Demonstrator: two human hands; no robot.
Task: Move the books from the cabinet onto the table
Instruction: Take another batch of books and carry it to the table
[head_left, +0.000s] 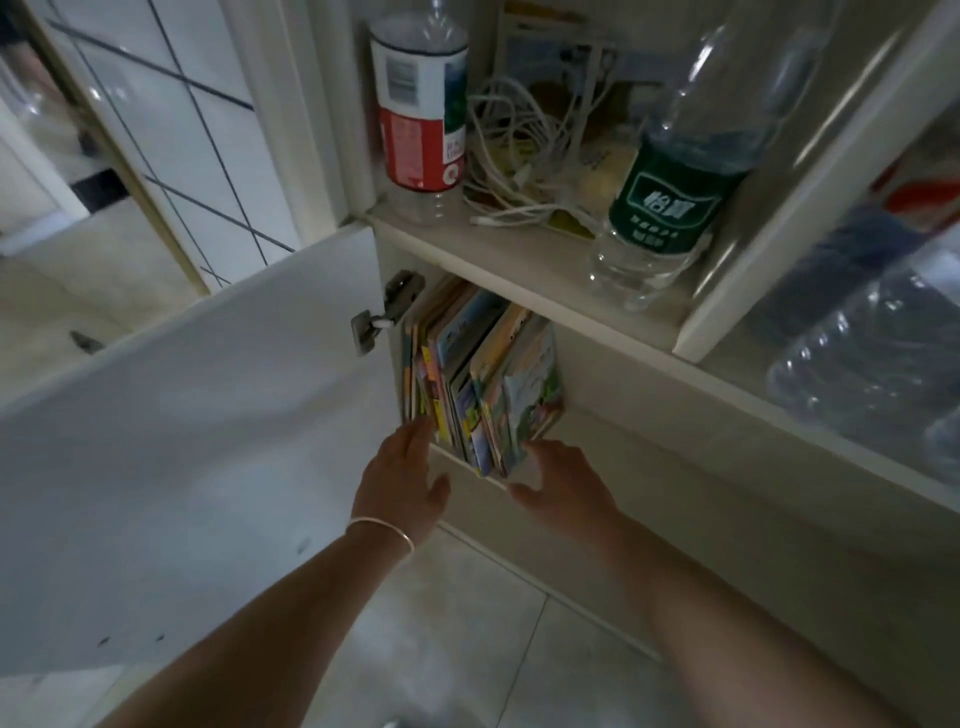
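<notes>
Bare forearms, thin bangle (382, 530) on L wrist

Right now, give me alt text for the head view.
Two bare hands, left and right, reach open toward upright books in a low cabinet with its door open. Bottles and cables sit on the shelf above.

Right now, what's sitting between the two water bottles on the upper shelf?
In the head view, a tangle of white cables lies between the red-labelled bottle and the green-labelled bottle.

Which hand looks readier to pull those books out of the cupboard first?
Probably the right hand: its open fingers sit at the outermost book of the leaning stack of books. The left hand, also open, reaches the stack's far side, close beside the open door.
</notes>
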